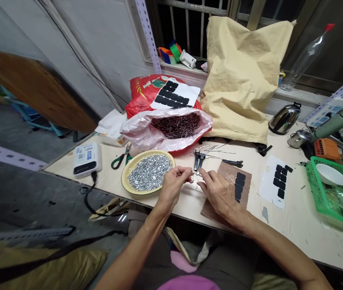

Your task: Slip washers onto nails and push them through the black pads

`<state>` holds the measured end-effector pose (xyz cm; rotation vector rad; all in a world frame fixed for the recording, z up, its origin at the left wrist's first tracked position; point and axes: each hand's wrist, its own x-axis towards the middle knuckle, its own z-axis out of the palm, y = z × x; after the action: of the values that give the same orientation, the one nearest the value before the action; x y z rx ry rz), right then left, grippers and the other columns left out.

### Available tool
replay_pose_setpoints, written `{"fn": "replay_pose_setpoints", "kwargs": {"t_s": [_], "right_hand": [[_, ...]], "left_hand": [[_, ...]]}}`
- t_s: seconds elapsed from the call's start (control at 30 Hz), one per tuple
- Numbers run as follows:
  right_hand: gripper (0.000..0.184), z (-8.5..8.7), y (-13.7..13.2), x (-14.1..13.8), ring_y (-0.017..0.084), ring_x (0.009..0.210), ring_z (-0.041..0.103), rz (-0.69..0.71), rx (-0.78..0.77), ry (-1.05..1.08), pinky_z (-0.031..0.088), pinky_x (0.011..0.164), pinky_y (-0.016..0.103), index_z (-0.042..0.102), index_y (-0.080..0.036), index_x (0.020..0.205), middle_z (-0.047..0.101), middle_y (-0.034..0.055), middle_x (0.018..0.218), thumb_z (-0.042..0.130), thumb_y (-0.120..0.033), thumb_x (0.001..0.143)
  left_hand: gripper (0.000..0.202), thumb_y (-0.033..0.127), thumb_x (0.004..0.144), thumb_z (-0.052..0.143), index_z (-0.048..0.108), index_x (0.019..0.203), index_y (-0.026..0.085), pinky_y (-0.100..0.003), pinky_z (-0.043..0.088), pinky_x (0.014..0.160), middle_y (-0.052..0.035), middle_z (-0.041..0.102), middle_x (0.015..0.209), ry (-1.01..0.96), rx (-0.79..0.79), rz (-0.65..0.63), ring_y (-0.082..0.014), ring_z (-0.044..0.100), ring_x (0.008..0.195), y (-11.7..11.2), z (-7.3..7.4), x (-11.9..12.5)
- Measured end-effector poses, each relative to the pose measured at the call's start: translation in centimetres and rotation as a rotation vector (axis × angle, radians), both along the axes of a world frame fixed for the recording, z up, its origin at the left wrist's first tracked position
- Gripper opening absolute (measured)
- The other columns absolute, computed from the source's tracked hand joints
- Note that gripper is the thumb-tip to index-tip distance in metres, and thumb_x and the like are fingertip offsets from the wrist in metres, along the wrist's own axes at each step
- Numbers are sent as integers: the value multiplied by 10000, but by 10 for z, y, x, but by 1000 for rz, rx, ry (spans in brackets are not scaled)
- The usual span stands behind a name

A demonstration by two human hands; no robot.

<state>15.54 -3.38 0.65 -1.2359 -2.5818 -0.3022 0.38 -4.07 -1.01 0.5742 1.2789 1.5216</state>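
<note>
My left hand and my right hand meet over the front of the table, each with its fingertips pinched. Between them is a thin silvery metal pin; its exact shape is too small to make out. Left of my left hand stands a yellow bowl heaped with small shiny metal pieces. Just beyond my fingers lie black-handled tools and several thin metal rods. Partly under my right hand is a brown board bearing black rounded pads.
Behind the bowl, a red bag gapes over dark brown screw-like rods. Around these are a tan sack, green scissors, a white power bank, a sheet of black pads, a steel kettle and a green basket.
</note>
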Motion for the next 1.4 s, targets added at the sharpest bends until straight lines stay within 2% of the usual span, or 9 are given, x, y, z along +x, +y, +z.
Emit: {"fn": "replay_pose_setpoints", "kwargs": {"t_s": [0.2, 0.33, 0.53, 0.67, 0.87, 1.03, 1.17, 1.3, 1.4], "right_hand": [[386, -1, -5, 28, 158, 696, 521, -42, 42, 47, 345, 673, 316, 602, -297, 1197, 649, 47, 859, 379, -105, 946], [386, -4, -4, 35, 157, 699, 501, -55, 67, 70, 334, 672, 329, 600, -325, 1190, 656, 47, 934, 345, -139, 968], [401, -7, 5, 37, 151, 681, 485, -42, 151, 45, 334, 688, 323, 662, -300, 1032, 676, 31, 924, 310, -116, 976], [389, -9, 6, 38, 159, 719, 497, -53, 166, 72, 327, 694, 334, 657, -306, 1027, 688, 21, 1000, 314, -129, 981], [362, -15, 2, 37, 155, 693, 482, -42, 289, 78, 289, 667, 333, 653, -310, 1040, 698, 2, 950, 334, -146, 988], [251, -16, 4, 31, 154, 736, 469, -18, 406, 141, 269, 684, 328, 659, -229, 929, 695, 17, 925, 423, -151, 969], [163, -14, 8, 30, 151, 666, 397, 24, 530, 171, 236, 639, 322, 641, -200, 857, 664, 5, 797, 504, -151, 930], [128, -12, 10, 31, 149, 638, 360, 51, 563, 156, 218, 613, 316, 626, -179, 815, 629, -2, 732, 544, -140, 905], [142, -10, 10, 33, 147, 627, 354, 82, 575, 120, 220, 607, 315, 622, -173, 801, 602, -6, 697, 539, -129, 907]], "left_hand": [[305, 361, 522, 792, 613, 630, 140, -240, 440, 530, 12, 606, 588, 39, 29, 25, -79, 515, 485, 1, 1, 14], [303, 373, 542, 778, 603, 648, 149, -245, 435, 543, 28, 587, 586, 83, 58, 60, -84, 520, 492, 0, 1, 27], [322, 389, 546, 788, 618, 665, 143, -250, 437, 553, 9, 619, 622, 64, 41, 56, -86, 526, 501, -4, -5, 43], [325, 391, 551, 794, 635, 689, 143, -251, 447, 578, 13, 626, 627, 52, 57, 100, -88, 542, 519, -7, -7, 50], [270, 367, 599, 774, 654, 698, 146, -247, 448, 599, 29, 611, 589, 105, 60, 160, -98, 561, 541, -8, -9, 59], [305, 378, 577, 798, 671, 710, 135, -235, 472, 598, 21, 625, 606, -70, 78, 124, -87, 565, 561, -7, -7, 63], [388, 386, 472, 856, 675, 696, 127, -232, 505, 606, 2, 658, 636, -276, 52, 48, -80, 576, 565, -3, -6, 58], [428, 344, 394, 892, 673, 691, 126, -222, 505, 587, 12, 649, 612, -299, 15, -17, -65, 556, 524, -1, -10, 48], [396, 354, 442, 877, 673, 695, 127, -240, 509, 596, 4, 656, 626, -210, 19, -60, -78, 568, 528, -3, -13, 42]]}}
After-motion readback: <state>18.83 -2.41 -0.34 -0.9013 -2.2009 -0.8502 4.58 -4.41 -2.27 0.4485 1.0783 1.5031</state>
